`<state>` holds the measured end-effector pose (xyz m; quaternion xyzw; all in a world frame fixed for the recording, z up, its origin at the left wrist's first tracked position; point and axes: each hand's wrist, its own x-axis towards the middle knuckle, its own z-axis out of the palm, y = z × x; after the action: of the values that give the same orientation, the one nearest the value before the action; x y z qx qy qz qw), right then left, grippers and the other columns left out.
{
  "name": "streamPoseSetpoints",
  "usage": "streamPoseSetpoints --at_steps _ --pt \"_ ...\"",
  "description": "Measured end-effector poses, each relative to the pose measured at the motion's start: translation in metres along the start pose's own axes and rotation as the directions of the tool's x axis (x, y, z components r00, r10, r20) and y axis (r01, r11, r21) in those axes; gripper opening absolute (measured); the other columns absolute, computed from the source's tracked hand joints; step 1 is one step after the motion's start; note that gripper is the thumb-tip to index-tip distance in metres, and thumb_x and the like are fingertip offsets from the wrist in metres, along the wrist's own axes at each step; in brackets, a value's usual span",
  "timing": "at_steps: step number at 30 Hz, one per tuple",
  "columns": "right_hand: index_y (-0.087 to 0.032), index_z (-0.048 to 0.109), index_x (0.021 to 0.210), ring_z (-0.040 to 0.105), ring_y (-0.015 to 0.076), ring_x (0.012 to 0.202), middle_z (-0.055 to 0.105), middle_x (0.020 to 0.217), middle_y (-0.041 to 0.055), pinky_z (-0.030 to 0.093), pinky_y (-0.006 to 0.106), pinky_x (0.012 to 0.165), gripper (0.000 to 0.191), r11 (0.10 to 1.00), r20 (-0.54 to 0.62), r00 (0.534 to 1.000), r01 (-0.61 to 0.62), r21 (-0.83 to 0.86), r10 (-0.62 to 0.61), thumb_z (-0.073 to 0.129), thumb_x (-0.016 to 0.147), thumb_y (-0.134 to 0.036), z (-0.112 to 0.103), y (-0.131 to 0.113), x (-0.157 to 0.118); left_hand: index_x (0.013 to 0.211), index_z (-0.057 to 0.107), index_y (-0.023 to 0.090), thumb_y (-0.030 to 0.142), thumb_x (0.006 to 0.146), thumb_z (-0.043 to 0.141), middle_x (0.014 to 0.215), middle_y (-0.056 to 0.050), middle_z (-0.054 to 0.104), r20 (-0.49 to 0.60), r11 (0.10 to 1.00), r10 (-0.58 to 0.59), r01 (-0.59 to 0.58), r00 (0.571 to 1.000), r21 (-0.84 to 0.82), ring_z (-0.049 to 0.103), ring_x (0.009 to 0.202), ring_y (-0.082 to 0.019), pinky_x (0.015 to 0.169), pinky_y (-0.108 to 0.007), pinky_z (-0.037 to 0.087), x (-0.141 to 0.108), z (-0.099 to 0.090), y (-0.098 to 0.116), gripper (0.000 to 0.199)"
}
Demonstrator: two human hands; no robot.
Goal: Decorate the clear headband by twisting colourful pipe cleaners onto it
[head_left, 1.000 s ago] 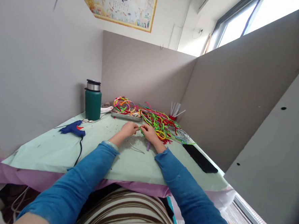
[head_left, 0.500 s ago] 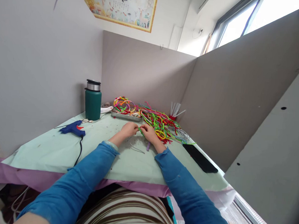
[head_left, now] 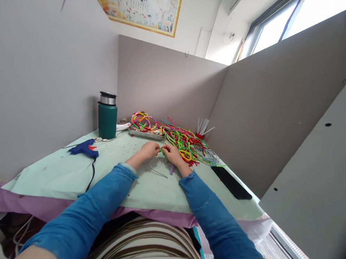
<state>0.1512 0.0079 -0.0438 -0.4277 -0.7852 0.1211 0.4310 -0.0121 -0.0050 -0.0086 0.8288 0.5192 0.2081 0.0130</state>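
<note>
My left hand (head_left: 150, 149) and my right hand (head_left: 171, 152) meet over the middle of the table, fingertips pinched close together. Between them is a short green pipe cleaner (head_left: 161, 150), gripped from both sides and mostly covered by the fingers. A purple fuzzy piece (head_left: 171, 169) shows just under my right hand. On the cloth below my left hand lies a thin grey wire (head_left: 159, 172). Just beyond my right hand spreads a heap of coloured pipe cleaners (head_left: 186, 140), mainly green, red and yellow.
A metal tray (head_left: 146, 135) with colourful twisted pieces sits at the back. Left are a green bottle (head_left: 107, 119) and a blue glue gun (head_left: 84, 149) with its cord. A black phone (head_left: 231, 182) lies right; glue sticks (head_left: 202, 126) stand behind. Grey partitions (head_left: 170, 74) enclose the table.
Both hands stay in nearly the same place, with only slight finger movement around the green pipe cleaner. Nothing else visibly moves.
</note>
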Motion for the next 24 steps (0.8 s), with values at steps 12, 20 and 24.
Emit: streamPoseSetpoints --at_steps 12,20,24 --pt "-0.018 0.062 0.075 0.052 0.0141 0.066 0.060 0.070 0.0007 0.038 0.025 0.062 0.018 0.999 0.018 1.000 -0.011 -0.033 0.011 0.050 0.080 -0.030 0.0013 0.0050 0.0012 0.089 0.074 0.018 0.029 0.081 0.053 0.075 -0.006 0.071 -0.040 0.999 -0.025 0.024 0.999 -0.046 0.061 0.072 -0.017 0.066 -0.023 0.040 -0.0003 0.0010 -0.0006 0.025" --pt "-0.017 0.060 0.073 0.050 0.0138 0.064 0.059 0.067 0.0000 0.036 0.024 0.060 0.019 0.999 0.025 1.000 -0.003 -0.049 0.004 0.050 0.081 -0.031 0.0030 0.0091 0.0022 0.100 0.072 0.021 0.027 0.080 0.056 0.084 -0.006 0.072 -0.055 1.000 -0.014 0.013 0.998 -0.025 0.063 0.083 -0.019 0.073 -0.024 0.043 0.0009 0.0030 -0.0029 0.027" --pt "-0.018 0.061 0.074 0.051 0.0140 0.065 0.059 0.068 0.0001 0.036 0.024 0.060 0.020 0.999 0.021 1.000 -0.010 -0.052 0.011 0.050 0.081 -0.032 0.0031 0.0092 0.0023 0.100 0.073 0.021 0.027 0.080 0.055 0.090 -0.007 0.072 -0.062 1.000 -0.008 0.007 0.998 -0.028 0.062 0.085 -0.019 0.073 -0.025 0.043 0.0020 0.0044 -0.0046 0.028"
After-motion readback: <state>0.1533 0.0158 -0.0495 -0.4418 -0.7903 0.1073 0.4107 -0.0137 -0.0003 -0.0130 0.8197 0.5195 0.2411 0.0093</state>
